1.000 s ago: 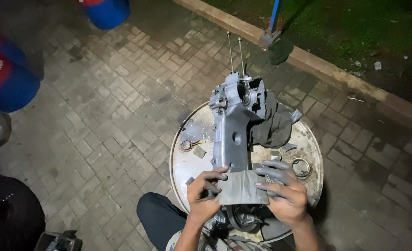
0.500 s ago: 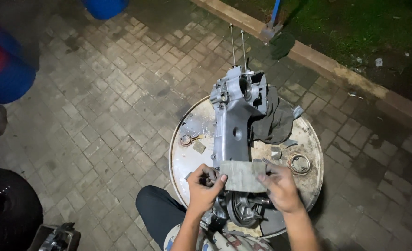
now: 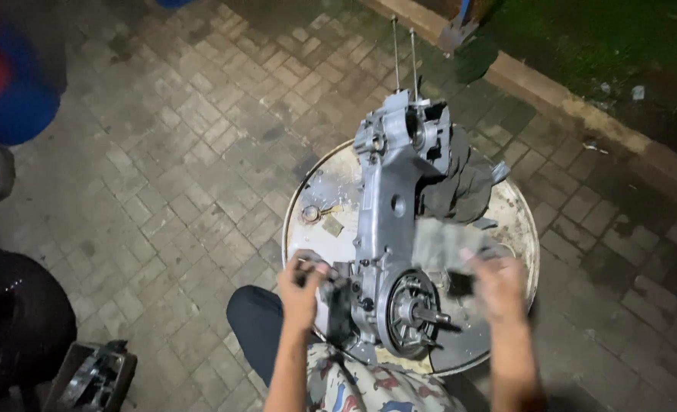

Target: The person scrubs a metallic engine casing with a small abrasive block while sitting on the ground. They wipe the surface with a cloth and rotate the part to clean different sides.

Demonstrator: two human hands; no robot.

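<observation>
— What sits in the middle of the frame?

— A long grey cast-metal engine case (image 3: 388,229), lying lengthwise on a round, pale, stained metal drum top (image 3: 319,194) that serves as the tabletop. Two thin threaded studs (image 3: 403,53) stick out of its far end toward the top of the frame, and a round drum-like part with a short shaft (image 3: 411,309) sits at its near end.

— And the hands?

— The left hand (image 3: 302,286) is at the lower centre-left, fingers curled, touching the near-left edge of the case; what it pinches, if anything, I cannot tell. The right hand (image 3: 499,286) is lower centre-right, blurred, holding a flat greyish sheet (image 3: 441,244) just beside the case's right flank.

— Anything else on the tabletop?

— A dark crumpled rag (image 3: 461,183) against the case's upper right.

— Around it?

— Grey brick paving (image 3: 163,152), a blue barrel with a red band (image 3: 10,91) at the upper left, a concrete kerb (image 3: 583,107) with grass at the upper right.
</observation>
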